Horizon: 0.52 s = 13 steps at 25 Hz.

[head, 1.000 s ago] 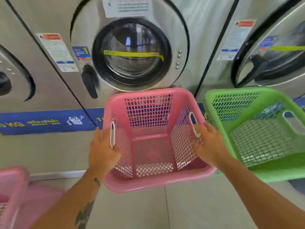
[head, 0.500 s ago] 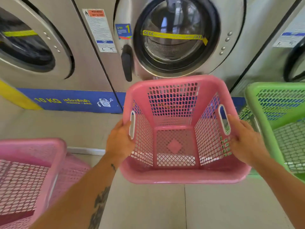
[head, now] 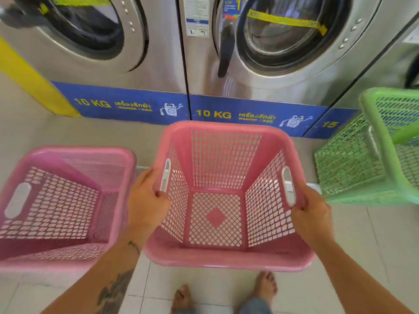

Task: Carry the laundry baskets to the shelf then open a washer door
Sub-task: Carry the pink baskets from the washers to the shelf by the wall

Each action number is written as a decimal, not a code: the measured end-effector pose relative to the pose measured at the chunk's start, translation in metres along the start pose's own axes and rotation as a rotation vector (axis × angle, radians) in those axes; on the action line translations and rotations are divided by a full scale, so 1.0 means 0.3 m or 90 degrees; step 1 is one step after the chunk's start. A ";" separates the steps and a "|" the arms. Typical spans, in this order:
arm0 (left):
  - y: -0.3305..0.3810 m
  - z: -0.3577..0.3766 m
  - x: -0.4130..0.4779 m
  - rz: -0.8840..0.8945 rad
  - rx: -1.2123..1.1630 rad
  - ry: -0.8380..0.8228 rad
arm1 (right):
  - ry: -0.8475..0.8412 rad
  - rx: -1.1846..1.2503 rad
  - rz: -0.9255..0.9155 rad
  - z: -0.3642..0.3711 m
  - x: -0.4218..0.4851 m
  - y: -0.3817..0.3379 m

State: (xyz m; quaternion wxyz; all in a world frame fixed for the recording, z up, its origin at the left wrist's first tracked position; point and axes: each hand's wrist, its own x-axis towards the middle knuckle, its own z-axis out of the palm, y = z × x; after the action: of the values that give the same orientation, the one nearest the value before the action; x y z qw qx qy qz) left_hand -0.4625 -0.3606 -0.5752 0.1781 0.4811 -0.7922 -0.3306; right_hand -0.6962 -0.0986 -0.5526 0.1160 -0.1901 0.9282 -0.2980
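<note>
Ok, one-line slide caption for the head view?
Left hand and right hand hold an empty pink basket before two washers; second pink basket at left, green basket at right.

centre pink basket (head: 226,259), 6 o'clock: pink throughout, oval-hole mesh on walls, diamond lattice on the bottom, solid pink diamond dead centre
second pink basket (head: 74,152), 9 o'clock: same pink, same holed mesh, blurred
green basket (head: 385,196), 3 o'clock: light green, finer mesh
washers (head: 158,64), 12 o'clock: brushed silver steel, black door rings, black handle (head: 224,53), yellow tape (head: 285,21) with dark print across the glass
base strip (head: 136,94) under them: blue, yellow "10 KG" lettering, white cartoon washer
post (head: 27,75), 10 o'clock: plain yellow
floor (head: 226,288): pale cream tiles, thin grey grout lines
left forearm (head: 113,288), 7 o'clock: dark tattoo
</note>
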 end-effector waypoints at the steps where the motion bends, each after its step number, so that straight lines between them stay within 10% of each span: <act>1: -0.034 -0.021 -0.026 -0.004 0.005 -0.012 | -0.008 -0.012 -0.001 0.019 -0.049 -0.012; 13: -0.420 0.057 -0.113 0.039 0.148 -0.031 | -0.077 -0.151 -0.066 0.344 -0.180 0.087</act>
State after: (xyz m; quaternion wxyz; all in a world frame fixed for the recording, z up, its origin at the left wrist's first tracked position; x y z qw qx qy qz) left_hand -0.3757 -0.3649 -0.6739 0.1122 0.4657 -0.8436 -0.2426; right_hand -0.6213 -0.1086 -0.6448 0.1333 -0.2676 0.9372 -0.1796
